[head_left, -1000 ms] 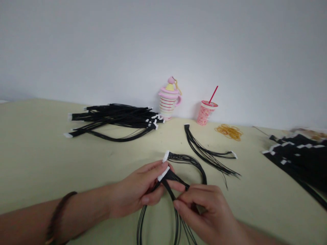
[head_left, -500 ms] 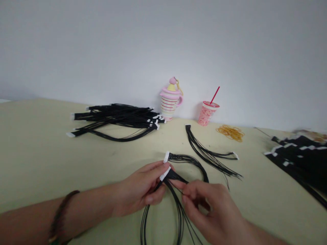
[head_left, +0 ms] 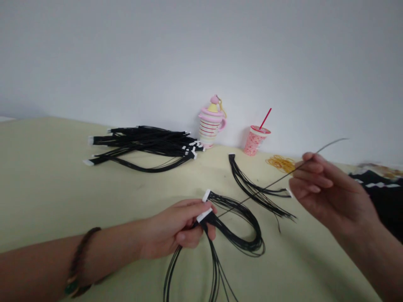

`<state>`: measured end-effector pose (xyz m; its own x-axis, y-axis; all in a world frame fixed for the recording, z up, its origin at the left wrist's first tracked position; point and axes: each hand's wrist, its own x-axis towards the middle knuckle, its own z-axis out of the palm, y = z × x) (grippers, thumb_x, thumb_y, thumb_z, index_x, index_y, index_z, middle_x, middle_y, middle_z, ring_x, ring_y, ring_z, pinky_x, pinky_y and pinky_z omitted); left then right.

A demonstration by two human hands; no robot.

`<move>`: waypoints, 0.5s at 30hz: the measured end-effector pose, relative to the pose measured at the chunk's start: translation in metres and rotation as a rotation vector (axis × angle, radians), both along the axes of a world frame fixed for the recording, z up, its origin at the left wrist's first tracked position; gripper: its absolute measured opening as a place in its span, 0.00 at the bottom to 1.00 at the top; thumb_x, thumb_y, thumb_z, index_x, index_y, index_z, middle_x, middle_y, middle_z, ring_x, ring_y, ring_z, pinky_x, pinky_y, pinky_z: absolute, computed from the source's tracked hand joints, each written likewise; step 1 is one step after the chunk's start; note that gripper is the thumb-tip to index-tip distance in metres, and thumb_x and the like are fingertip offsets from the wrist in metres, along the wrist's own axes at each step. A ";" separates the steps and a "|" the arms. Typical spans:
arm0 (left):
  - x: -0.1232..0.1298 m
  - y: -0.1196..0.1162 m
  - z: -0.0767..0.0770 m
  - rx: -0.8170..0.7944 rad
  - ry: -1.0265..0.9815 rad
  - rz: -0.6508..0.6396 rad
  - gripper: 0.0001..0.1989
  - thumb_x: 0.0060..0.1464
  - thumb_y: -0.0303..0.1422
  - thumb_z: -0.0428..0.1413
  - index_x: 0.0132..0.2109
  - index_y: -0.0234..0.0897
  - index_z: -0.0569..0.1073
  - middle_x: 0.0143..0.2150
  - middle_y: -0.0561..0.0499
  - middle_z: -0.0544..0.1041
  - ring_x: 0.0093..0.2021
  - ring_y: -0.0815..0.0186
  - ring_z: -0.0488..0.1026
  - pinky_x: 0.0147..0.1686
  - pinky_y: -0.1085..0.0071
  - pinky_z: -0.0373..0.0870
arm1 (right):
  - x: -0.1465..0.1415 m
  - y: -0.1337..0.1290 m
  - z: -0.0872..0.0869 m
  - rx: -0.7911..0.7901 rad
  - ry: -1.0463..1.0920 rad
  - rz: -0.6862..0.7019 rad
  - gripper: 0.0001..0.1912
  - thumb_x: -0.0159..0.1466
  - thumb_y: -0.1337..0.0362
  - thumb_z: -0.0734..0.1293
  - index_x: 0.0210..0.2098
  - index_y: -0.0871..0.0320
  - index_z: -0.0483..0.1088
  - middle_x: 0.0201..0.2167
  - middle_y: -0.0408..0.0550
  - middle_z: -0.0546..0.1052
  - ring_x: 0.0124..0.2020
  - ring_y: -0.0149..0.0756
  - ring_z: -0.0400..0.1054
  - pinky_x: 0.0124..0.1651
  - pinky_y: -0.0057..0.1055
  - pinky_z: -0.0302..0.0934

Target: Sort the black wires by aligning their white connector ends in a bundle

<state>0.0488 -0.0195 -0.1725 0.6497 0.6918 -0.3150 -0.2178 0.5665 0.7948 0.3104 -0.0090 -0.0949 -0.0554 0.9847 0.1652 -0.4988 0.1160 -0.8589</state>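
Note:
My left hand [head_left: 189,224] is closed around a black wire harness [head_left: 252,243], with its two white connectors [head_left: 204,215] between thumb and fingers. Some of its wires loop out to the right; others hang down past the picture's lower edge. My right hand [head_left: 327,188] is raised on the right, its fingers pinching a single thin black wire [head_left: 270,184]. That wire runs taut from near the connectors up to the fingertips, and its free end curves out beyond them. Another wire harness [head_left: 252,188] lies on the table behind my hands.
A pile of black wire harnesses [head_left: 141,144] lies at the back left. Against the wall stand a striped pink-lidded cup [head_left: 208,126] and a pink cup with a straw [head_left: 256,141]. Yellow rubber bands [head_left: 278,162] lie nearby. More black harnesses [head_left: 384,205] are at the right, partly behind my arm.
My right hand has moved from beside the connectors up and to the right, drawing the single wire out straight. The left hand stays almost in place, holding the harness.

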 end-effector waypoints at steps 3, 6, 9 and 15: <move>0.000 0.001 0.001 -0.039 -0.006 -0.021 0.09 0.58 0.34 0.47 0.38 0.33 0.67 0.24 0.49 0.74 0.12 0.80 0.46 0.14 0.81 0.40 | 0.009 0.003 0.015 0.038 0.014 -0.130 0.06 0.62 0.66 0.65 0.28 0.59 0.71 0.24 0.40 0.66 0.17 0.16 0.51 0.17 0.19 0.47; 0.000 0.002 -0.002 -0.066 -0.007 -0.070 0.11 0.60 0.35 0.43 0.36 0.34 0.67 0.23 0.48 0.74 0.11 0.80 0.47 0.13 0.82 0.42 | 0.022 0.003 0.028 0.065 -0.040 -0.242 0.14 0.68 0.63 0.58 0.29 0.59 0.71 0.29 0.40 0.69 0.16 0.12 0.51 0.16 0.23 0.43; 0.000 0.002 -0.006 -0.041 0.020 -0.085 0.17 0.60 0.43 0.41 0.36 0.35 0.67 0.22 0.47 0.75 0.10 0.78 0.49 0.11 0.82 0.43 | 0.030 0.005 0.025 0.153 -0.152 -0.329 0.11 0.66 0.68 0.61 0.30 0.59 0.73 0.26 0.39 0.67 0.16 0.14 0.51 0.16 0.20 0.45; 0.003 -0.004 -0.003 0.075 0.170 -0.055 0.23 0.58 0.50 0.42 0.31 0.34 0.68 0.14 0.50 0.70 0.08 0.78 0.49 0.08 0.82 0.40 | -0.026 -0.012 -0.035 0.191 -0.609 -0.121 0.07 0.59 0.63 0.69 0.30 0.62 0.73 0.23 0.45 0.70 0.17 0.23 0.56 0.17 0.21 0.48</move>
